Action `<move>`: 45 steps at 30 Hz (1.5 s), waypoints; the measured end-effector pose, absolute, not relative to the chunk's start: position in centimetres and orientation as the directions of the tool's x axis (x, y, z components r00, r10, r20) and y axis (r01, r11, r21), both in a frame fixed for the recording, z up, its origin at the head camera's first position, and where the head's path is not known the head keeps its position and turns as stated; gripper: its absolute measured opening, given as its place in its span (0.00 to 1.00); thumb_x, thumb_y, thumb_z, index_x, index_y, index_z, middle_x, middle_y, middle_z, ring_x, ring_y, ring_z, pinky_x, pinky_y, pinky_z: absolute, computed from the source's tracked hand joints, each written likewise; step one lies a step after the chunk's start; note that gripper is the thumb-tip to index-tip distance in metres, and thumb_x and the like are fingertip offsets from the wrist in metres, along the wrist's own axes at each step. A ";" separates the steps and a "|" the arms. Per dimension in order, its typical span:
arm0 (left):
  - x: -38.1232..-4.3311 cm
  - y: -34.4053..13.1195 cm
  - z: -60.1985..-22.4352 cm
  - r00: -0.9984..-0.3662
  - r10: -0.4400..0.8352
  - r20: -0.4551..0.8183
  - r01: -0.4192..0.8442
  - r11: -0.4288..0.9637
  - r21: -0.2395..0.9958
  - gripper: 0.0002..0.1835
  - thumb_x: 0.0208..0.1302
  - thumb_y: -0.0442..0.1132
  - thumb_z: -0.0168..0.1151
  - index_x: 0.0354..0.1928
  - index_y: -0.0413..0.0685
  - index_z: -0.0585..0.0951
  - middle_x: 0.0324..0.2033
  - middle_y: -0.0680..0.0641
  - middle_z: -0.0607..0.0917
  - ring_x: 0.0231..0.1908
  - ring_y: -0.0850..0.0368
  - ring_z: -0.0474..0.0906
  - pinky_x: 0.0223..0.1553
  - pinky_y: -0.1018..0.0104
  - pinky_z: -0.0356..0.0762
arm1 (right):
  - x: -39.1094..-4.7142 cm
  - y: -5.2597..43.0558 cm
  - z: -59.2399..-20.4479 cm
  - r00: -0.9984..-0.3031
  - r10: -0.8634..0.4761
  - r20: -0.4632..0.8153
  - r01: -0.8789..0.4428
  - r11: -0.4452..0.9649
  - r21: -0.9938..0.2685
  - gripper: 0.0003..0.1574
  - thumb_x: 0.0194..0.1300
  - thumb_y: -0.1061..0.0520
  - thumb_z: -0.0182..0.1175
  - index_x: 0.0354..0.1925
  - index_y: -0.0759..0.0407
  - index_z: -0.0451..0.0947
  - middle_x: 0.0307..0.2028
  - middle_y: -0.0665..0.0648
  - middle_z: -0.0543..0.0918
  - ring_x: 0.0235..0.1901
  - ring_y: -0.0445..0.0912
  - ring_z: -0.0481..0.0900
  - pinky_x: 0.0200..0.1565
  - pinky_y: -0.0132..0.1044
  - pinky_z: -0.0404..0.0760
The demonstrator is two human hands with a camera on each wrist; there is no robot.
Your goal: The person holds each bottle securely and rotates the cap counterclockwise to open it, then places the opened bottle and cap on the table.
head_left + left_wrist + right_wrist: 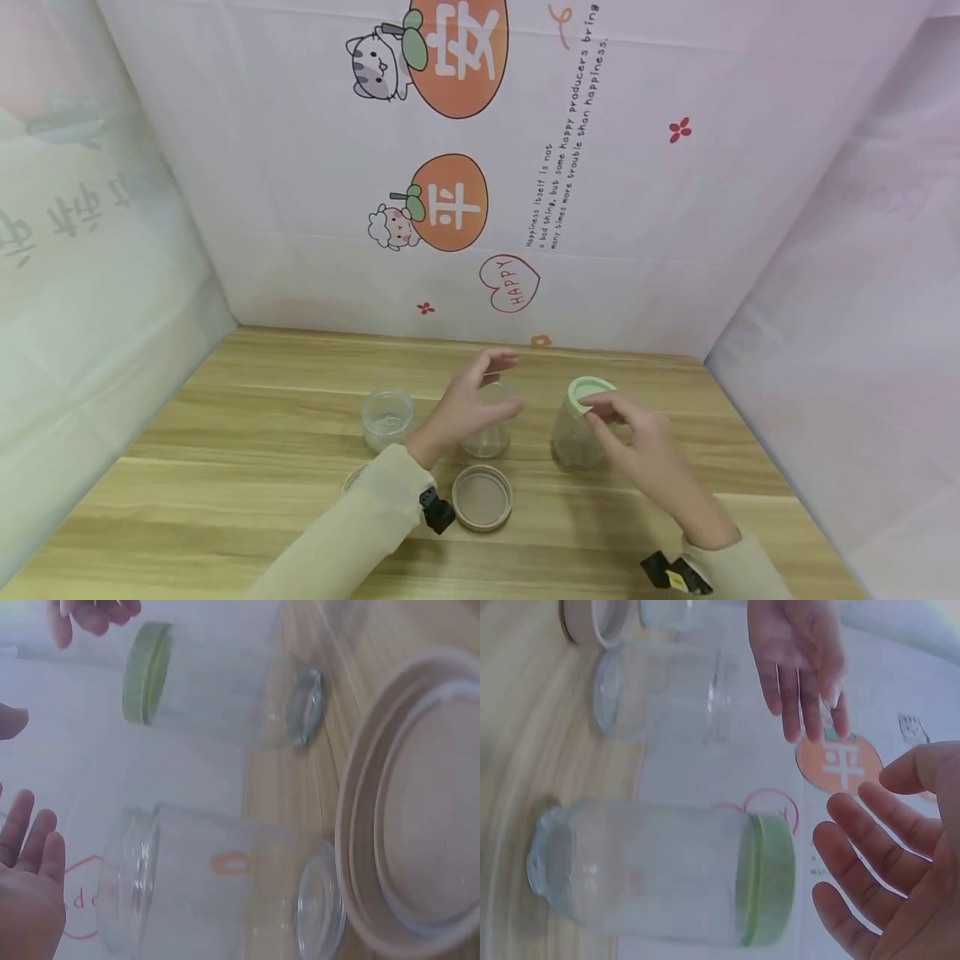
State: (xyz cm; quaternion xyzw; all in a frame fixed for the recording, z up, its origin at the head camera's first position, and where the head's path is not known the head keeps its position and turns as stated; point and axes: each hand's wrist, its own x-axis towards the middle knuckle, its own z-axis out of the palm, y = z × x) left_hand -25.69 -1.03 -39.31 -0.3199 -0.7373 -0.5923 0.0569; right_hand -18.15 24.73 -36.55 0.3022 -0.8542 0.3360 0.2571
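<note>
A clear glass jar (576,440) with a light green lid (772,880) stands at the right of the wooden table. My right hand (651,450) hovers beside that lid; the right wrist view shows a gap between its loosely bent fingers and the lid. Left of it stands an uncovered glass jar (202,892), partly hidden in the head view. Over this jar my left hand (463,410) is held in the air, fingers parted from the thumb, holding nothing. A beige lid (482,500) lies with its hollow side up in front of the uncovered jar.
A shorter glass jar (387,417) stands further left, with no lid on it. Part of another lid (354,477) shows beside the left sleeve (360,525). Printed white cloth (622,275) hangs behind the wooden table (225,467) and along both sides.
</note>
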 end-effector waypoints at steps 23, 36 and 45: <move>-23.8 5.3 -41.6 -0.796 0.565 0.218 0.403 0.225 0.887 0.55 0.58 0.52 0.76 0.79 0.51 0.52 0.73 0.45 0.61 0.70 0.47 0.61 0.67 0.56 0.66 | -19.5 27.6 -37.0 -0.766 -0.242 0.595 -0.558 0.710 -0.430 0.24 0.68 0.63 0.64 0.61 0.65 0.74 0.61 0.67 0.73 0.63 0.65 0.67 0.57 0.72 0.66; -25.2 8.3 -43.8 -0.877 0.452 0.161 0.290 0.232 0.928 0.53 0.50 0.59 0.78 0.76 0.65 0.59 0.70 0.57 0.65 0.69 0.55 0.63 0.66 0.49 0.65 | -20.3 28.2 -38.2 -0.826 -0.255 0.502 -0.511 0.714 -0.478 0.29 0.75 0.56 0.58 0.67 0.68 0.67 0.65 0.71 0.67 0.64 0.68 0.64 0.53 0.73 0.70; -25.9 9.3 -44.4 -0.883 0.440 0.160 0.264 0.186 0.946 0.50 0.49 0.56 0.81 0.72 0.60 0.64 0.66 0.59 0.69 0.67 0.59 0.64 0.68 0.50 0.63 | -20.6 28.1 -38.6 -0.875 -0.233 0.425 -0.442 0.745 -0.500 0.36 0.74 0.48 0.59 0.69 0.68 0.64 0.66 0.71 0.65 0.66 0.68 0.62 0.57 0.75 0.65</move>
